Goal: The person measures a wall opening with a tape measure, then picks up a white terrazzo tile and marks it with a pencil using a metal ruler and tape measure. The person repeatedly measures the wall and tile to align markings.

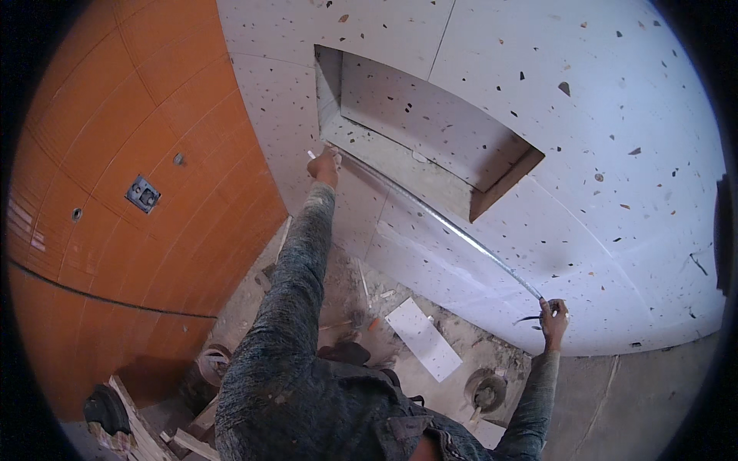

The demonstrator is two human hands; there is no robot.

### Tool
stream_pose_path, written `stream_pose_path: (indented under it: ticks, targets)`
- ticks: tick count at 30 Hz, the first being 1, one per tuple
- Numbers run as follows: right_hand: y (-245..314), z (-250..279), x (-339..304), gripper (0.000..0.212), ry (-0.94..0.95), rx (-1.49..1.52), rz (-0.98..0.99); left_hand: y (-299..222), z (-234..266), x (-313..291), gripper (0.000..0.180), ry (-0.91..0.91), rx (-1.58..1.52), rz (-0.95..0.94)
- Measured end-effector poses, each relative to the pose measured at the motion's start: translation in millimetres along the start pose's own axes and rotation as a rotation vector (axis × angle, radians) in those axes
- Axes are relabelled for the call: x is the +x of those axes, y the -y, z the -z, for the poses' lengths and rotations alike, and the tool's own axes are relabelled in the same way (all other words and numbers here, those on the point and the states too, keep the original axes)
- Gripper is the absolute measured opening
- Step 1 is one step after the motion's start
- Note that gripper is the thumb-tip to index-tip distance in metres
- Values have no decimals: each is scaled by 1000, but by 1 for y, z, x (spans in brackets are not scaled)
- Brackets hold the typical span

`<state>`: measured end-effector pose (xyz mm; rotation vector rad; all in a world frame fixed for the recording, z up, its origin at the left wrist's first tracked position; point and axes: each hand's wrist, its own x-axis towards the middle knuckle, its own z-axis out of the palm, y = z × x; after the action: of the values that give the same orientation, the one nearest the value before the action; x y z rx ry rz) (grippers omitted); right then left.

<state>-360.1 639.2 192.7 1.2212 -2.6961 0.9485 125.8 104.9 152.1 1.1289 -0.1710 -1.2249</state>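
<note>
A tape measure's silvery blade (pixel 461 240) stretches slantwise across the speckled white wall tiles, just below a rectangular recessed niche (pixel 423 115). At the niche's lower left corner, my left hand (pixel 326 167) is closed at the blade's end and against the wall. A thin white stick, perhaps a pencil or marker (pixel 311 154), pokes out from its fingers. My right hand (pixel 553 323) grips the other end lower on the right, where the dark case is mostly covered by the fingers. A dark strap (pixel 527 318) hangs out beside that hand.
An orange wall (pixel 154 230) with a metal electrical box (pixel 143 194) stands at the left. On the dusty floor lie a cut speckled tile (pixel 424 338) and a round bucket (pixel 486 389). Wooden boards (pixel 142 422) and another bucket (pixel 214 363) are at lower left.
</note>
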Motion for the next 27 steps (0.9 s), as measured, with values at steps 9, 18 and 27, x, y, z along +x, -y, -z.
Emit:
stream_pose_path:
  ticks: [9, 18, 27]
  targets:
    - [28, -27, 37, 35, 0, -50, -30, 16, 8, 68, 22, 85, 101, 12]
    - [37, -30, 42, 36, -24, -46, -24, -14, 1, 32, 26, 121, 221, -2]
    - [43, -26, 41, 41, -40, -88, -58, -3, 0, 43, 45, 181, 101, -14]
